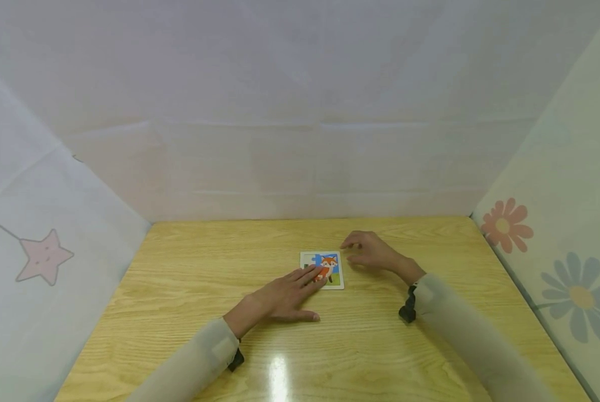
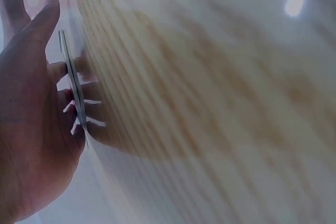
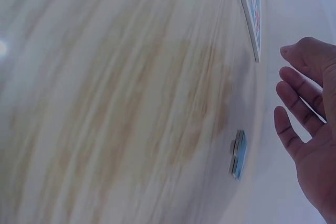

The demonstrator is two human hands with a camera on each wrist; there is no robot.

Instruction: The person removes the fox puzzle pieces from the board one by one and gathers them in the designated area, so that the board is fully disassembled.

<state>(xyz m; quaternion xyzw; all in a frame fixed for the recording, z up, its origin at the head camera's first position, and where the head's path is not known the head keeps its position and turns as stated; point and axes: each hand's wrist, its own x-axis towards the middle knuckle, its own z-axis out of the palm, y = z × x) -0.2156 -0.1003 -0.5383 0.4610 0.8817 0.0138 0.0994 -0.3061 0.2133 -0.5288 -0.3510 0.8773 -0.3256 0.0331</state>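
A small square jigsaw puzzle (image 1: 336, 279) with a fox picture and a white border lies flat on the wooden table. Its upper left part shows pale, without picture. My left hand (image 1: 287, 296) rests on the puzzle's lower left with straight fingers, covering part of it. In the left wrist view those fingers reach over the thin edge of the board (image 2: 73, 85). Just right of the puzzle, my right hand (image 1: 375, 252) hovers with loosely bent fingers and nothing between them. Blue-topped puzzle pieces (image 3: 239, 156) lie on the table below it in the right wrist view, hidden in the head view.
The wooden table (image 1: 204, 251) runs back to a pale cloth wall (image 1: 310, 167). Similar cloth sides stand left and right, printed with a pink star (image 1: 44, 257) and flowers (image 1: 581, 297). A dark strap (image 1: 408, 304) sits at the right wrist.
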